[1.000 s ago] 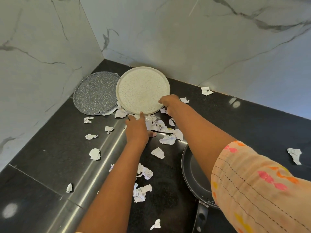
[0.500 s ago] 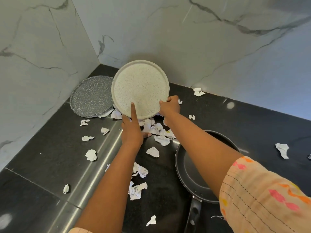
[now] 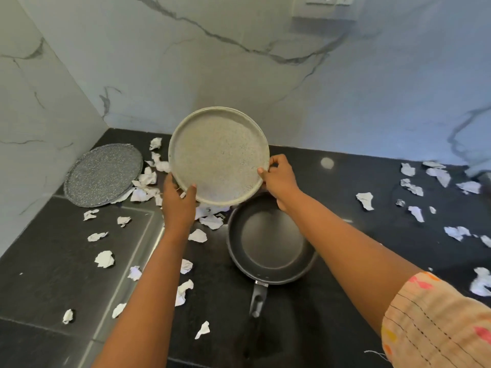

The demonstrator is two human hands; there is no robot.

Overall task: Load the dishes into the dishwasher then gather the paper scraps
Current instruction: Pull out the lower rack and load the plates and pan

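Lifted clear of the counter since the earlier frames, the speckled cream plate point(image 3: 218, 156) now hangs tilted toward the camera above the far corner, where before its rim sat among the scraps.

From the head view, the left hand point(image 3: 178, 200) grips the plate's near-left rim, thumb on the face and fingers hidden behind. The right hand point(image 3: 279, 179) pinches the right rim, fingers curled round the edge. Both hands hold the plate; neither is free.

Beneath the plate's near edge sits a black frying pan point(image 3: 271, 241), handle pointing near. A grey speckled plate point(image 3: 102, 174) lies flat at far left against the wall, and paper scraps point(image 3: 104, 258) litter the dark counter point(image 3: 345, 301) on both sides.

No dishwasher is visible, so the plate probably has to travel nearward, toward the person. The grey plate lies closer to the left hand, the pan closer to the right, once either lets go.
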